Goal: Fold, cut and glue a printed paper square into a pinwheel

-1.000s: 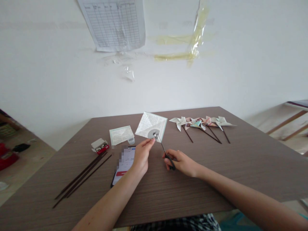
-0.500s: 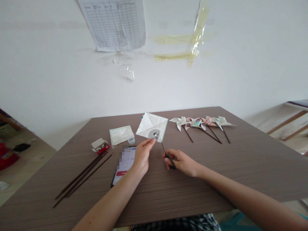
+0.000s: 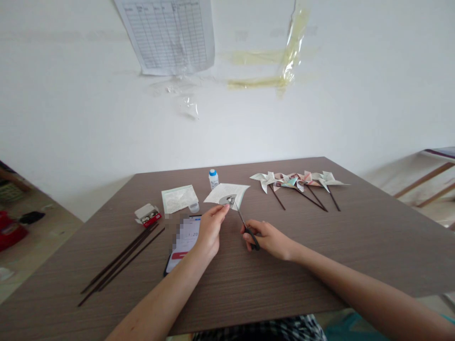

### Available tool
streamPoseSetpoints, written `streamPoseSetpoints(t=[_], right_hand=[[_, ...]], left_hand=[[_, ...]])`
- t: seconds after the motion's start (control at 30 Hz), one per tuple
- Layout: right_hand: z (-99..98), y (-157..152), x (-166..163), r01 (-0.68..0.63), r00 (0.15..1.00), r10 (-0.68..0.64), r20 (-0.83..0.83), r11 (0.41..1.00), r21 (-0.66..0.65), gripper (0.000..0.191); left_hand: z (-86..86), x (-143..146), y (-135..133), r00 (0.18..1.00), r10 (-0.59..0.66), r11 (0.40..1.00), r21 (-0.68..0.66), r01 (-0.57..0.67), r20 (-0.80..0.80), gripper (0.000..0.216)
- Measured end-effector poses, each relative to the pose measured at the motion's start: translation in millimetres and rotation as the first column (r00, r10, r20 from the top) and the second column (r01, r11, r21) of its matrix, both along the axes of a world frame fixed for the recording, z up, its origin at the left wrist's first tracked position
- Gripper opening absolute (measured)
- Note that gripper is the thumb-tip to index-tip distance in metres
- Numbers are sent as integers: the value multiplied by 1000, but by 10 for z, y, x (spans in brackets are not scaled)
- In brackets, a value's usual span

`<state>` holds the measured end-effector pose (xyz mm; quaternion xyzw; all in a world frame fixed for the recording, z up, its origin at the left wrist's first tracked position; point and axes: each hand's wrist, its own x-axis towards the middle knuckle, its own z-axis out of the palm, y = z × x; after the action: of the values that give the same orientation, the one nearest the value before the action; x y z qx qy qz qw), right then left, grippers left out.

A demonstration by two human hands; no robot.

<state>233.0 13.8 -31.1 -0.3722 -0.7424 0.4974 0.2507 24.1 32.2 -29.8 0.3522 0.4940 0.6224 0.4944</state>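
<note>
Scissors [image 3: 253,240] at paper [image 3: 229,191]

The left grip [image 3: 209,228], pinched closed, has the paper's near edge above the counter [image 3: 284,284]; the right grip [image 3: 267,239] curls around the scissors' handles. Pinwheels [image 3: 266,181] lie beyond.

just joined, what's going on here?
Someone is at a table with paper and scissors. The left hand pinches a printed paper sheet by its near edge; the right hand grips black-handled scissors, blades at that sheet. Whether they're cutting into it is too small to tell. Paper pinwheels on dark sticks lie to the right. To the left are a phone, loose dark sticks and an open small box.
</note>
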Motion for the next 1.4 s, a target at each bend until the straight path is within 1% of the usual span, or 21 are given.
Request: streamPoseSetpoints(t=[0.17, 0.3, 0.43, 0.53, 0.67, 0.83, 1.07, 1.27, 1.4], right_hand=[[-14, 26, -3, -33, 999, 33, 5, 999, -1, 28], [39, -16, -12, 5, 1000, -5, 11, 1000, -31, 25], [95, -59, -6, 26, 1000, -26, 3, 999, -46, 23], [87, -54, 7, 21, 999, -20, 29, 999, -28, 22], [52, -30, 21, -1, 995, -2, 102, 1000, 29, 20], [38, -17, 37, 12, 984, -28, 175, 996, 93, 18], [34, -19, 45, -18, 983, -5, 184, 992, 126, 19], [24, -17, 46, -31, 989, 14, 149, 993, 116, 22], [6, -27, 45, -25, 993, 13, 117, 994, 105, 23]], left_hand=[[-18, -11, 6, 1000, -4, 999, -35, 5, 19, 35], [-16, -7, -6, 998, -3, 997, -78, 7, 55, 41], [22, -7, -7, 990, 32, 990, -139, -13, 137, 49], [58, -21, -1, 978, 37, 987, -163, -3, 204, 54], [92, -24, 1, 964, 36, 984, -175, 11, 265, 57], [116, -19, -1, 955, 18, 990, -140, 24, 296, 52], [117, -24, -7, 957, 5, 996, -83, 20, 291, 43], [110, -24, -19, 967, 17, 999, -48, -5, 252, 47], [147, 5, -54, 974, -17, 999, 44, 7, 228, 50]])
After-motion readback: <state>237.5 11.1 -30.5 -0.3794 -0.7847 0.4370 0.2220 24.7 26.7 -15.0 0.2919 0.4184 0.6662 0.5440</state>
